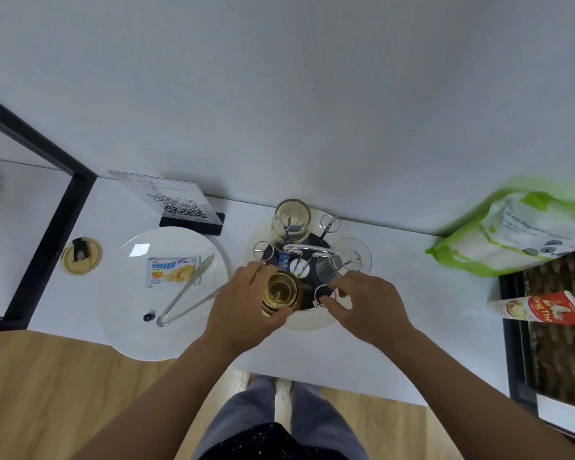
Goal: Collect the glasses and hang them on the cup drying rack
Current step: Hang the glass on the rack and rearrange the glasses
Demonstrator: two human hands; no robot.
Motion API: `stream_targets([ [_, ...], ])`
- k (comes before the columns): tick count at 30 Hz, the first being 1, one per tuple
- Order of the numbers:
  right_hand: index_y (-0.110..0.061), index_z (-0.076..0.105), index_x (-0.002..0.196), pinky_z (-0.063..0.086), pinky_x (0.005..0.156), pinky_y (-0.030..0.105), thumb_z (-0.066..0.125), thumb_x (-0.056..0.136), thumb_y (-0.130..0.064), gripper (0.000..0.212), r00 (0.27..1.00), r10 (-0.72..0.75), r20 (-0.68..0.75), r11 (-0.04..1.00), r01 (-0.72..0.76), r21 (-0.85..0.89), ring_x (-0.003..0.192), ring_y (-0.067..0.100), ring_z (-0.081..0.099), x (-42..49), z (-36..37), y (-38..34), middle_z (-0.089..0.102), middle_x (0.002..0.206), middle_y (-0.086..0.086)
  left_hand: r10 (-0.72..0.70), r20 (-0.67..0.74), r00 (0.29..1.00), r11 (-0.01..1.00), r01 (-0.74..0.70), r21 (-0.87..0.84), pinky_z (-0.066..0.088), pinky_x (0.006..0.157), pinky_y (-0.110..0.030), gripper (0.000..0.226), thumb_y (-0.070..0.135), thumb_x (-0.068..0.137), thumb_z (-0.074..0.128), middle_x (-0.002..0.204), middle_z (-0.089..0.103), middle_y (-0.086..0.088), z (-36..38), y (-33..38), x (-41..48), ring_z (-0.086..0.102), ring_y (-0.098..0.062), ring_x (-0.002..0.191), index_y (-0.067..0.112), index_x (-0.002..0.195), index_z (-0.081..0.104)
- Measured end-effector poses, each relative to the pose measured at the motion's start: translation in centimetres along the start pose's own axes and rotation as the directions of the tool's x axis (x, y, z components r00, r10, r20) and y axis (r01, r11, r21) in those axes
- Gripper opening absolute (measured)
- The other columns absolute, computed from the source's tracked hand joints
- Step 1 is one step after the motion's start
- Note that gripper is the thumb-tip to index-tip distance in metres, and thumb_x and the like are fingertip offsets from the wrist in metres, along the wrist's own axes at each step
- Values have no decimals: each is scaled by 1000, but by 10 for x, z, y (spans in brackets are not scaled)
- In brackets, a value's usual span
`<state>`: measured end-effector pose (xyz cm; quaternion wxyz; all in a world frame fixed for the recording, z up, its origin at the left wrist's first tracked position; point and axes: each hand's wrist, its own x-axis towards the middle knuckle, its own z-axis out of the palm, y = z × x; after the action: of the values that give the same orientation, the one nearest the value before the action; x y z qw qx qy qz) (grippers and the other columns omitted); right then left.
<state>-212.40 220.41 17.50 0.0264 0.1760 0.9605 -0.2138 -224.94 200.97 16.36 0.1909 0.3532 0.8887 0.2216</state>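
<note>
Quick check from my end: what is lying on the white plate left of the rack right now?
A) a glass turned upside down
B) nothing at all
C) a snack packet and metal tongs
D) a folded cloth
C: the white plate carries a snack packet and metal tongs, while the glass in the left hand is at the cup drying rack, not on the plate.
</note>
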Motion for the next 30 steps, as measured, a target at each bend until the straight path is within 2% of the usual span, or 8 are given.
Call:
stream_targets([
  [4, -20, 71, 106, 50, 64, 29, 77, 77, -28, 31, 967, 62, -247, 998, -52, 44, 90, 22, 60, 12, -17, 12, 64, 97, 0, -3, 6, 1000, 1000, 3, 0, 52, 87, -30, 71, 54, 74, 68, 130, 53, 4, -7, -10, 8, 48, -15, 117, 23, 134, 46],
  [7, -28, 54, 135, 45, 86, 31, 73, 79, -42, 60, 986, 163, 22, 986, -164, 39, 120, 21, 47, 18, -20, 24, 51, 133, -3, -20, 21, 1000, 999, 20, -25, 50, 88, -30, 70, 49, 74, 71, 131, 50, 4, -11, -15, 15, 47, -16, 118, 23, 135, 46],
  [9, -29, 50, 138, 47, 92, 31, 70, 81, -49, 63, 977, 167, 132, 983, -175, 49, 124, 18, 47, 15, -17, 25, 46, 138, -5, -14, 18, 1000, 999, 15, -38, 47, 88, -28, 69, 44, 75, 74, 131, 50, 3, -15, -15, 19, 48, -17, 117, 23, 135, 47],
  [18, -27, 51, 136, 47, 90, 30, 68, 83, -50, 60, 969, 206, 135, 972, -218, 87, 123, 17, 47, 9, -16, 16, 46, 137, -6, -54, 44, 998, 998, 55, -28, 46, 89, -30, 70, 41, 75, 76, 134, 48, 3, -23, -16, 23, 48, -19, 119, 24, 136, 47],
  [21, -22, 58, 131, 43, 89, 30, 67, 87, -42, 49, 984, 176, 3, 976, -175, 127, 120, 18, 47, 17, -21, 6, 56, 130, -4, 15, -63, 998, 997, -10, 79, 41, 96, -40, 64, 46, 71, 72, 128, 54, -1, -25, -6, 19, 49, -22, 116, 21, 127, 54],
  [24, -19, 66, 119, 44, 85, 32, 65, 90, -36, 33, 996, 82, -32, 986, -76, 150, 108, 20, 52, 32, -22, -11, 66, 108, -3, 244, -167, 955, 953, -204, 225, 29, 99, -42, 41, 46, 76, 65, 109, 65, 2, -16, 17, 9, 56, -21, 104, 21, 108, 64],
  [27, -17, 65, 90, 39, 69, 32, 58, 94, -30, 15, 1000, 10, -2, 994, -9, 112, 81, 21, 50, 44, -18, -22, 56, 76, -5, 387, -90, 918, 877, -336, 342, 29, 93, -41, 29, 46, 82, 63, 94, 71, 5, 5, 32, 0, 61, -19, 92, 22, 95, 73],
  [30, -16, 62, 81, 31, 60, 26, 55, 96, -26, 19, 1000, 19, -7, 992, -18, 125, 70, 19, 47, 45, -16, -21, 50, 68, -4, 393, -56, 918, 837, -332, 435, 37, 86, -42, 19, 40, 82, 70, 89, 71, 4, 15, 30, -4, 60, -19, 87, 22, 88, 75],
])
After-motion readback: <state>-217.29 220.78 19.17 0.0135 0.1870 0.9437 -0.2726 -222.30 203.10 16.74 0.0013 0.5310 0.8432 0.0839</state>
